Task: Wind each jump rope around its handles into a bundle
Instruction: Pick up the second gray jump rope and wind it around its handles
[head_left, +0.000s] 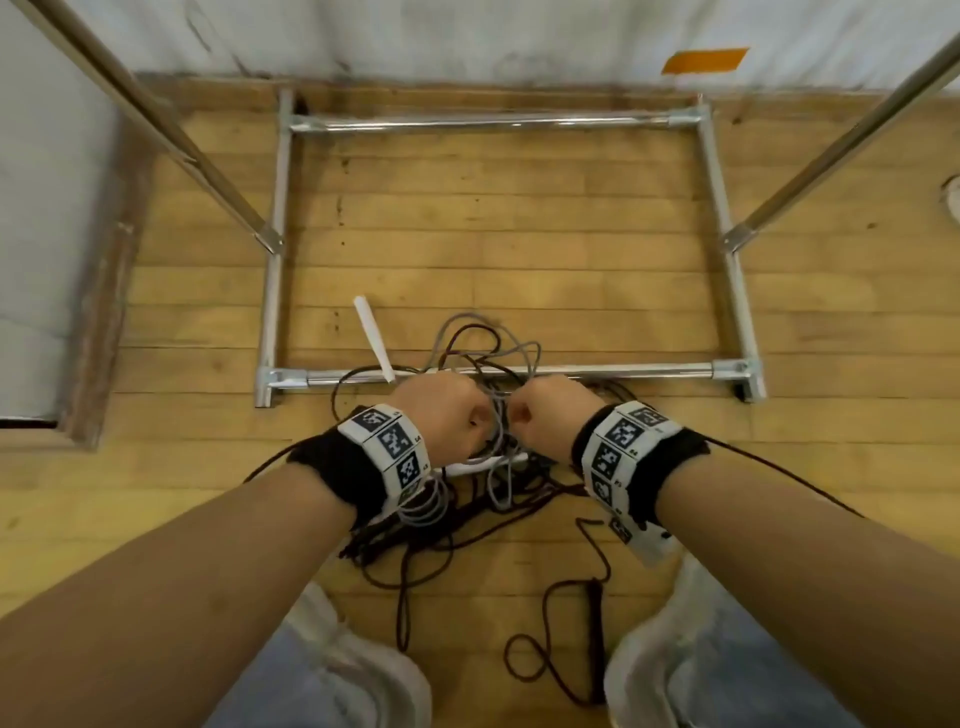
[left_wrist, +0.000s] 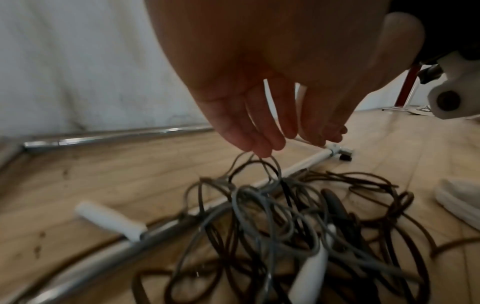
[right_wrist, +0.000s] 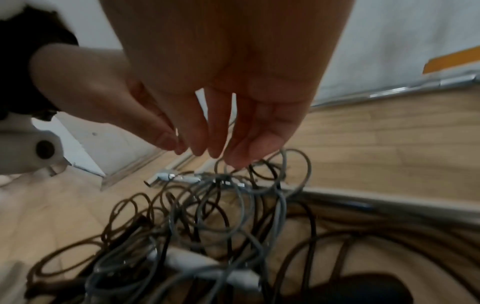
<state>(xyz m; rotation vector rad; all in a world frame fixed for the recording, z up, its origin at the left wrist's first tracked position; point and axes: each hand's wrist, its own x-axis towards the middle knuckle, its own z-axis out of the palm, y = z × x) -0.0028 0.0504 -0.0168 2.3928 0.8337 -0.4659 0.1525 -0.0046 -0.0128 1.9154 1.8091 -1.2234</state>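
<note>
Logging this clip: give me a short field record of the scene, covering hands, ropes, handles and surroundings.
left hand: fingertips pinch a loop of the grey rope
right hand: fingertips at another grey loop; grip unclear
dark rope: tangled with the grey one, trailing toward the shoes
white handles: one lies across the metal frame, one sits in the pile
bundling: not begun
floor: wood planks

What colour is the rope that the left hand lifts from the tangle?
Grey. The left hand pinches a grey rope loop, clearest in the left wrist view.
</note>
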